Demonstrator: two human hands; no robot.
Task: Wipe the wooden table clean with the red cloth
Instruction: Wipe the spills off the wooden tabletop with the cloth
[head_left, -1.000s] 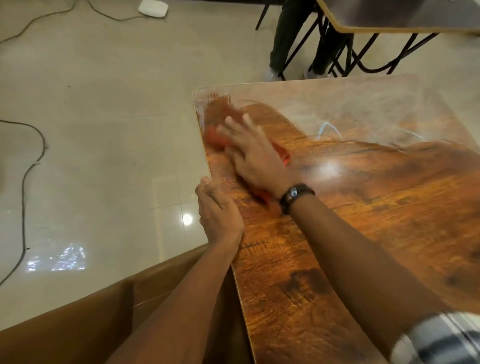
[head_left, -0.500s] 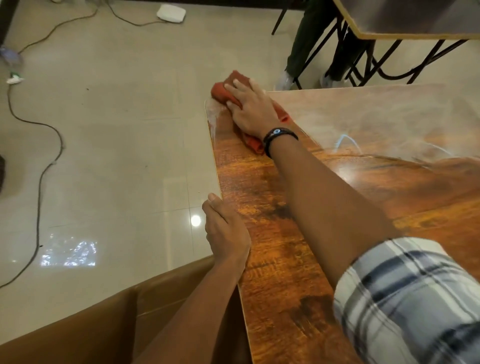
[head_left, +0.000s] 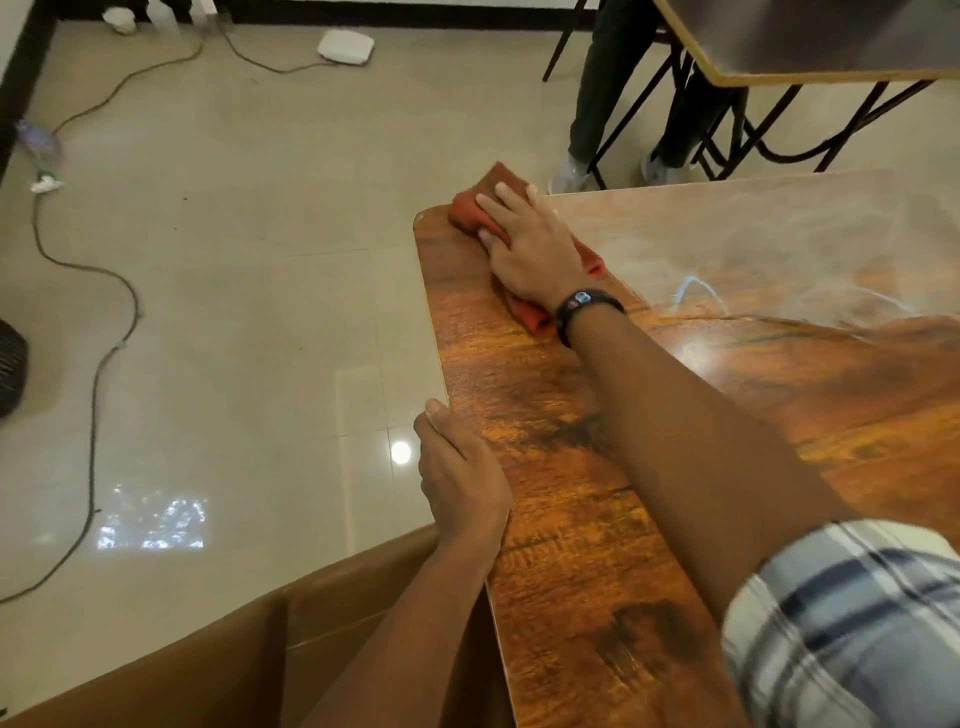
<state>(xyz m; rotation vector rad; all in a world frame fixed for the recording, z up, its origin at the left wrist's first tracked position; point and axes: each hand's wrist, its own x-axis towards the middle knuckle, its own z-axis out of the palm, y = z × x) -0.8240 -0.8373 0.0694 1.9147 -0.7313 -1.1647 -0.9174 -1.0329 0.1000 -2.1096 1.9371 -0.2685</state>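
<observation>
I see the right hand (head_left: 535, 249) lying palm-down on the red cloth (head_left: 470, 208) at the far left corner of the wooden desk (head_left: 571, 519). Its fingers (head_left: 511, 200) are extended flat and slightly spread, pressing the cloth onto the surface rather than pinching it. The cloth is bunched under the palm; one fold pokes out past the far edge of the desk, and another part shows beside the wrist, just by a dark wristband (head_left: 584, 306). The forearm runs diagonally across the desk to a rolled plaid sleeve (head_left: 841, 623) at the lower right.

The left hand (head_left: 460, 473) rests on the left edge of the desk, nearer me and well apart from the cloth. Its fingers are curled together over the edge and out of view beneath; the thumb (head_left: 436, 410) lies along the rim. It holds nothing but the desk edge.

The near and left part of the desk shows dark, glossy wood grain. The far right part carries a pale, hazy film (head_left: 779, 234) with a few light streaks.

Beyond the desk I note a tiled floor (head_left: 234, 260) with a trailing cable (head_left: 111, 322) and a small white device (head_left: 345, 47). A second table on a black metal frame (head_left: 779, 130) stands at the top right, with another person's legs (head_left: 597, 93) beside it.
</observation>
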